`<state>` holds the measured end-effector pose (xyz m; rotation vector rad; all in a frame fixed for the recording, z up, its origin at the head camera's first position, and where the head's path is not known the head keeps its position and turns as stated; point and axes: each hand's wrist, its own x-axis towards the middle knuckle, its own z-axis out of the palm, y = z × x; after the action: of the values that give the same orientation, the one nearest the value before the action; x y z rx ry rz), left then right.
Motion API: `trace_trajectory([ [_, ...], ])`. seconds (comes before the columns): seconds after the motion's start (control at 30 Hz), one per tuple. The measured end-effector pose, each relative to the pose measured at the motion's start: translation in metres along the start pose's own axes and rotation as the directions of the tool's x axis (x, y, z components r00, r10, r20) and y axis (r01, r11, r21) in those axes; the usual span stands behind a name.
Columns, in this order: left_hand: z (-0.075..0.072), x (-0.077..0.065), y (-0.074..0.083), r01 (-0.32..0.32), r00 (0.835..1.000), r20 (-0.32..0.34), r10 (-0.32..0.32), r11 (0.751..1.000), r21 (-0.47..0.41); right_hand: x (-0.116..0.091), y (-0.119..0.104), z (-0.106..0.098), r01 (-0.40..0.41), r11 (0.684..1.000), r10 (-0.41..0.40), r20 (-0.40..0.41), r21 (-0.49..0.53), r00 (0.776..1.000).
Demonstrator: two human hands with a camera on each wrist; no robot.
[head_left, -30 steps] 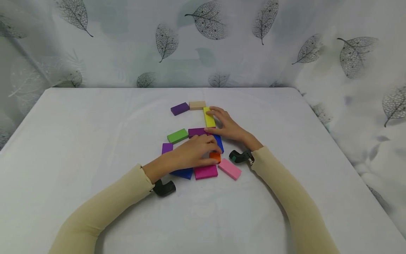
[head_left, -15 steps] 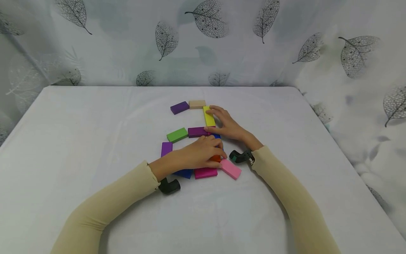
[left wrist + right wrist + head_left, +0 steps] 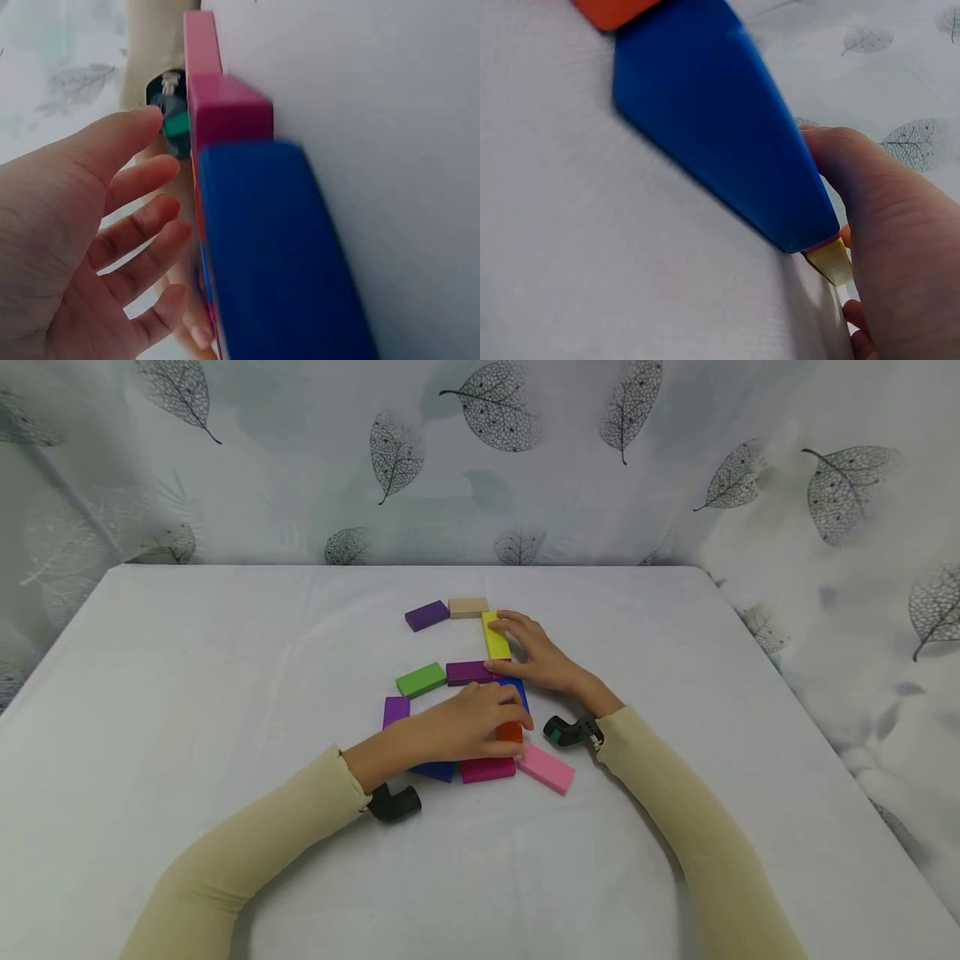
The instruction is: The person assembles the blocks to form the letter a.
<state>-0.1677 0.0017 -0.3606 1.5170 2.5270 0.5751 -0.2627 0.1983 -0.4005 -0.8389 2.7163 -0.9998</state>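
My left hand (image 3: 468, 722) hovers over the near blocks, fingers relaxed and nothing in its grasp. Its fingertips are beside the orange block (image 3: 510, 732), with the thumb close to the pink block (image 3: 547, 768). In the left wrist view, a blue block (image 3: 274, 240) and a magenta block (image 3: 232, 112) stand beside the spread fingers. My right hand (image 3: 551, 664) lies loosely spread; its fingers rest on the yellow block (image 3: 495, 642) and its thumb is at the purple block (image 3: 467, 672). A second blue block (image 3: 705, 112) shows close up in the right wrist view.
Green (image 3: 422, 680) and violet blocks (image 3: 396, 710) lie left of the purple one. A dark purple block (image 3: 427, 616) and a beige block (image 3: 468, 607) lie at the far end. All sit on a white table (image 3: 247, 693); a leaf-patterned cloth (image 3: 300, 460) hangs behind.
My left hand has moved right over the orange block, then back slightly. The pink block has turned and shifted slightly right and nearer. The right hand stays put.
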Motion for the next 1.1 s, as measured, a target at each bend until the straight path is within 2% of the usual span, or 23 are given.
trace_trajectory([
  [0.2,-0.004,-0.010,-0.006,0.058,0.998,-0.020,-0.059,0.997,-0.048,-0.001,-0.002,-0.001,-0.013,1.000,0.013,0.010,0.002,1.000],
  [0.4,-0.005,-0.010,-0.007,0.053,0.999,0.010,-0.053,0.994,-0.098,-0.001,-0.002,-0.001,-0.020,1.000,0.020,0.011,0.001,1.000],
  [0.87,-0.005,-0.001,-0.004,0.041,0.998,0.046,-0.039,0.998,-0.046,-0.001,-0.001,-0.002,-0.018,1.000,0.018,0.012,-0.003,1.000],
  [1.0,-0.004,-0.001,-0.004,0.030,0.999,0.033,-0.029,0.999,-0.034,-0.001,0.000,-0.001,-0.012,1.000,0.012,0.009,0.001,1.000],
  [1.1,-0.003,0.000,-0.002,0.000,1.000,0.010,0.000,1.000,-0.020,0.000,0.001,-0.001,-0.004,1.000,0.004,0.007,0.005,1.000],
])
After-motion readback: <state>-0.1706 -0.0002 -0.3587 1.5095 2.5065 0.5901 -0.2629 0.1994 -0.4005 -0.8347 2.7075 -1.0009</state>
